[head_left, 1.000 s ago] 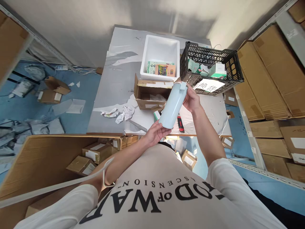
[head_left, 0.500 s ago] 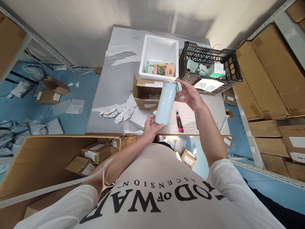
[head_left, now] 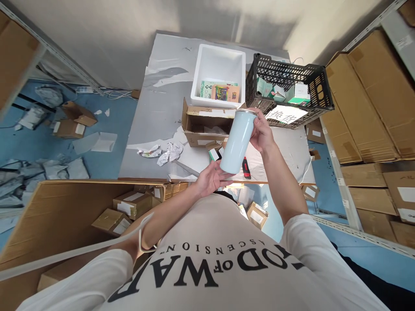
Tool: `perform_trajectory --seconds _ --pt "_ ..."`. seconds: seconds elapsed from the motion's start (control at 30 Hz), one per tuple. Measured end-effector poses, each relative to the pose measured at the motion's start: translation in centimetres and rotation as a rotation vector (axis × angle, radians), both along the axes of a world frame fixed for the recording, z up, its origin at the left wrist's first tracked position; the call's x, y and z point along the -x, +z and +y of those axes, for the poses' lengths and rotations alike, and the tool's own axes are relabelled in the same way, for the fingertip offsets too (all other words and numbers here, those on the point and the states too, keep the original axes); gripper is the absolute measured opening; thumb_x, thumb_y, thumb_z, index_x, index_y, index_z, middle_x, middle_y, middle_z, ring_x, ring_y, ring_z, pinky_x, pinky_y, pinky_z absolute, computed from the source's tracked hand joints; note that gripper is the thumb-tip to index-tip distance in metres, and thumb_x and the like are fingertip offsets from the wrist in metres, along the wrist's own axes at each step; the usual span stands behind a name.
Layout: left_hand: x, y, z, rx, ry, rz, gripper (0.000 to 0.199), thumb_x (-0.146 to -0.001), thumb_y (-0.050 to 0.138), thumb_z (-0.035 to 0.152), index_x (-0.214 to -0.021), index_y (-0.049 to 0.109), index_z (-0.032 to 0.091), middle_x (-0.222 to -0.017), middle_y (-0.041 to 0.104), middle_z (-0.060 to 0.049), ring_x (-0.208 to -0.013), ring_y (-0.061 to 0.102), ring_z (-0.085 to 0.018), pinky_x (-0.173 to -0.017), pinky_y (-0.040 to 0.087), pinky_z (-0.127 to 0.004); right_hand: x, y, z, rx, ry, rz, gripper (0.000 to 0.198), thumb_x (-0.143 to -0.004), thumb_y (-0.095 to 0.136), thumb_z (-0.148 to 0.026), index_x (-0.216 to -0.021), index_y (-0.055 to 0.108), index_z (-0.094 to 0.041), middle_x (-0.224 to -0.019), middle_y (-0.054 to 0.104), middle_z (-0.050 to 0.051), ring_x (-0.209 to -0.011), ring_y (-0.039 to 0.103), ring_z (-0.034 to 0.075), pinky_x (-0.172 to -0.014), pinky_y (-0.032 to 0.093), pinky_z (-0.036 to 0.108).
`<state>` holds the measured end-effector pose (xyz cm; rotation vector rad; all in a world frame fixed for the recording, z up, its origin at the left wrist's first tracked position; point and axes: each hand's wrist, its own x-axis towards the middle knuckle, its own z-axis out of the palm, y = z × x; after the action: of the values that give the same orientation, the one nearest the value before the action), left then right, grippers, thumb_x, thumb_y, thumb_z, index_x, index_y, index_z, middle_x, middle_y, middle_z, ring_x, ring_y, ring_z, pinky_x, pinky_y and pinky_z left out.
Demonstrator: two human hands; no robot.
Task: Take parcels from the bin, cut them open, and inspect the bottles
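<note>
The pale blue tumbler (head_left: 238,140) is held in the air above the near edge of the grey table (head_left: 155,121), tilted with its open metal rim away from the person. The left hand (head_left: 210,179) supports the base, fingers cupped under and around it. The right hand (head_left: 262,134) grips the upper part near the rim; whether it also holds a lid cannot be told, since the tumbler covers its fingers. Behind the tumbler an open cardboard box (head_left: 202,125) rests on the table, with a white foam box (head_left: 218,73) beyond it and a black plastic crate (head_left: 287,93) beside that. A red utility knife (head_left: 246,167) lies on the table below the right wrist.
</note>
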<state>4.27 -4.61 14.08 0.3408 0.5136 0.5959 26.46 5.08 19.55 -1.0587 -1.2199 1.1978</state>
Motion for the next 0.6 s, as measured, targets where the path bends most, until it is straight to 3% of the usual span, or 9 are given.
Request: perform_trajectory --seconds 0.17,0.4,0.6 --pt "-0.3 0.0 -0.5 0.049 -0.037 -0.022 0.043 -0.085 0.061 0.044 -0.12 0.057 0.018 -0.12 0.067 -0.013 -0.118 0.061 -0.031 -0.11 0.039 -0.05 0.1 -0.5 -0.2 0.009 0.028 0.147 0.069 -0.064 0.067 -0.076 -0.116 0.051 -0.033 -0.114 0.063 0.002 -0.1 0.064 0.024 -0.077 0.058 0.039" --pt "-0.6 0.8 -0.6 0.054 0.058 -0.055 0.051 -0.073 0.07 0.035 -0.119 0.053 0.019 -0.121 0.065 -0.009 -0.117 0.062 -0.028 -0.111 0.04 -0.046 0.4 -0.3 -0.4 -0.004 0.113 0.193 0.074 -0.062 0.068 -0.076 -0.12 0.052 -0.034 -0.124 0.062 0.003 -0.113 0.06 0.028 -0.087 0.055 0.046" --pt "-0.6 -0.2 -0.2 -0.207 0.316 0.211 0.06 -0.06 0.08 0.029 -0.107 0.043 0.027 -0.115 0.06 -0.001 -0.105 0.062 -0.02 -0.099 0.049 -0.045 0.0 2.0 -1.1 -0.075 0.06 -0.071 0.077 -0.065 0.064 -0.078 -0.13 0.05 -0.037 -0.139 0.051 0.003 -0.129 0.048 0.029 -0.094 0.051 0.046"
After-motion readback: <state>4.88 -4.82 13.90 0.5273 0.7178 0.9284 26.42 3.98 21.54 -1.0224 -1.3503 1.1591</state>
